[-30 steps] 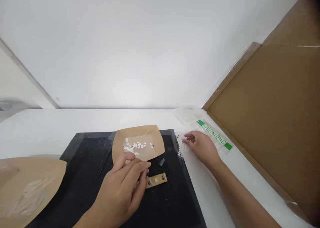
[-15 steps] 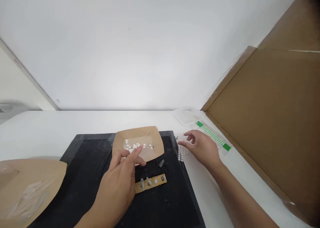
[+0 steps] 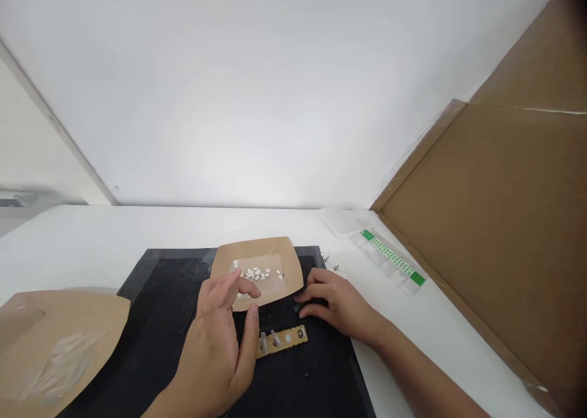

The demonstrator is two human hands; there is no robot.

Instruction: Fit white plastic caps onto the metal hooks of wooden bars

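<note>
My left hand (image 3: 215,338) hovers over the black mat with its fingers apart and nothing in them, between the near side of the brown paper tray (image 3: 296,265) and a narrow tan strip (image 3: 296,337). Upright translucent pieces, a white dot and a small metal part sit on the strip, its left end hidden by my left hand. My right hand (image 3: 337,302) rests low at the mat's right edge. Its thumb and fingertips are parted around a small grey translucent piece (image 3: 297,307); whether they touch it is unclear.
Small white ovals (image 3: 257,274) lie in the paper tray. A larger brown tray (image 3: 105,320) with clear plastic bags stands at the left. Small metal parts (image 3: 336,267) lie right of the mat, near a green-marked plastic packet (image 3: 389,253) and a translucent lid (image 3: 346,219). Cardboard (image 3: 495,222) walls the right.
My right hand has moved left and down from the white dots beside the mat to the small grey piece. My left hand's thumb has spread away from its fingers.
</note>
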